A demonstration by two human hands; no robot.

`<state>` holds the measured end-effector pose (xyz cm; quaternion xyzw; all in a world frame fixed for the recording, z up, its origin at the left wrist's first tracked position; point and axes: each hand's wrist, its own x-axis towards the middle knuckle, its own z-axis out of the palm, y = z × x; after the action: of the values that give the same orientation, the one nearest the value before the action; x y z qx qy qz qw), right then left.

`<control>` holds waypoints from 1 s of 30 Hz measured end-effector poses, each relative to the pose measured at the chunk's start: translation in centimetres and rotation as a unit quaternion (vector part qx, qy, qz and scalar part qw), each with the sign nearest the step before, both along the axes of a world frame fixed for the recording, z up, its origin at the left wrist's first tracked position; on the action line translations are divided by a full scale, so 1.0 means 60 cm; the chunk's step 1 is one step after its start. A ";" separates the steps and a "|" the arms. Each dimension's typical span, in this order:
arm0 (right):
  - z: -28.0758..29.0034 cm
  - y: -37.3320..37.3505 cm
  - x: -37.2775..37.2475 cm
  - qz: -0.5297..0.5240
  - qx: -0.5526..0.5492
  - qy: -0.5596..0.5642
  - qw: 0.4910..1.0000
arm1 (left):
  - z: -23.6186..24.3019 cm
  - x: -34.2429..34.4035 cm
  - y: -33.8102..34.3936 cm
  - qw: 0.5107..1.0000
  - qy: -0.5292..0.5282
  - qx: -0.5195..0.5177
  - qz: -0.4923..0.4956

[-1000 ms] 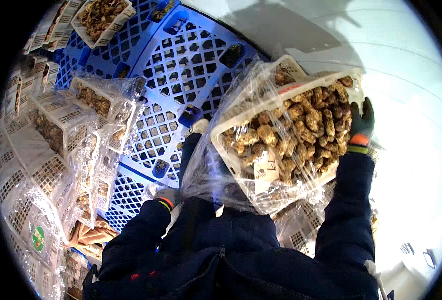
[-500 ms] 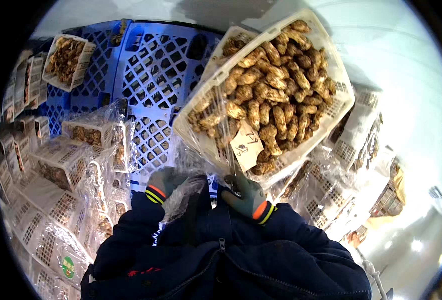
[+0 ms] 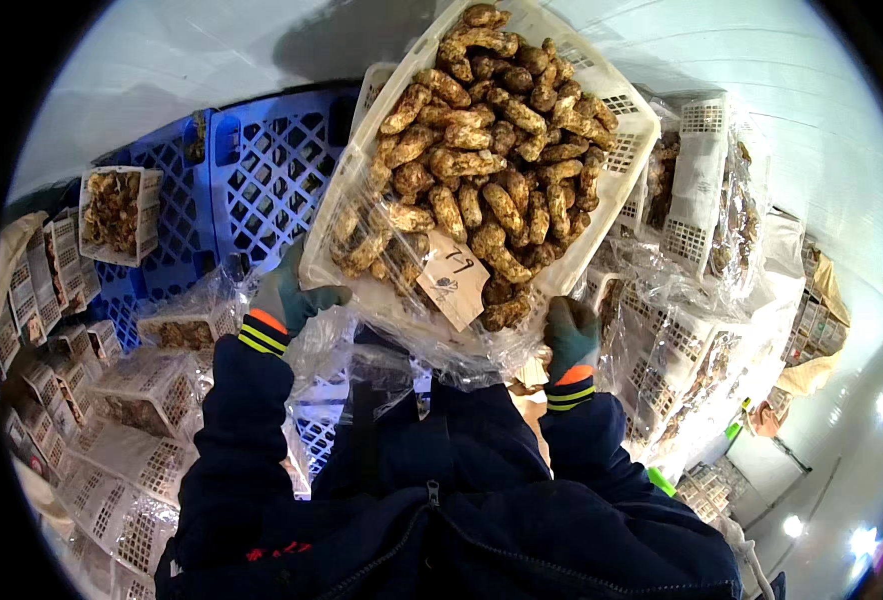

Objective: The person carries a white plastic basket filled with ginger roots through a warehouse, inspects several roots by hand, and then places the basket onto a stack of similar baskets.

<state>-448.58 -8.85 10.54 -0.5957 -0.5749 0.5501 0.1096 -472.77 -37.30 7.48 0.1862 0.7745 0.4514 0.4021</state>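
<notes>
A white plastic crate [image 3: 628, 150] of brown, knobbly, tuber-like produce [image 3: 502, 140] is tilted in front of me. Clear plastic film [image 3: 392, 325] hangs over its near side, and a tan paper tag [image 3: 454, 283] with handwriting lies on the produce. My left hand [image 3: 295, 288], in a grey-green glove, grips the crate at its near left corner, thumb along the rim. At the near right corner my right hand [image 3: 570, 332], gloved alike, closes on the crate; its fingertips are partly hidden.
Blue plastic pallets [image 3: 272, 165] stand at the far left, with a small filled crate [image 3: 117, 215] against them. Film-wrapped crates are stacked on the left [image 3: 147, 390] and on the right [image 3: 687, 345]. A pale wall [image 3: 752, 50] runs behind.
Both hands have moved apart, from near my waist to the crate's two near corners. The crate now sits farther left and up in view; the view has also shifted.
</notes>
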 end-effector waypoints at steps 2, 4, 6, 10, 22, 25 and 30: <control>-0.010 0.025 -0.002 0.007 0.088 -0.010 0.996 | -0.003 -0.003 0.005 1.000 0.011 0.001 0.017; -0.022 0.048 -0.026 0.086 0.125 -0.078 0.985 | -0.020 0.002 0.002 0.996 -0.032 0.019 0.081; -0.081 0.061 0.003 0.153 0.134 -0.138 0.969 | -0.034 0.014 0.005 0.997 0.015 -0.004 0.073; -0.065 0.102 0.018 0.156 0.061 -0.107 0.980 | 0.009 0.052 0.015 0.994 0.003 -0.030 0.107; -0.056 0.113 0.060 0.081 0.044 0.080 0.993 | 0.006 0.147 0.034 0.985 -0.110 -0.035 0.129; -0.097 0.095 0.095 -0.087 -0.041 0.185 0.978 | 0.010 0.135 0.035 0.984 -0.143 -0.067 0.084; -0.126 0.111 0.090 -0.108 -0.062 0.137 0.983 | 0.023 0.122 0.043 0.982 -0.148 -0.116 0.026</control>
<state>-443.18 -2.22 2.97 -0.5790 -0.4515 0.6460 0.2088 -465.43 -34.73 8.85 0.0490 0.7581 0.3910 0.5196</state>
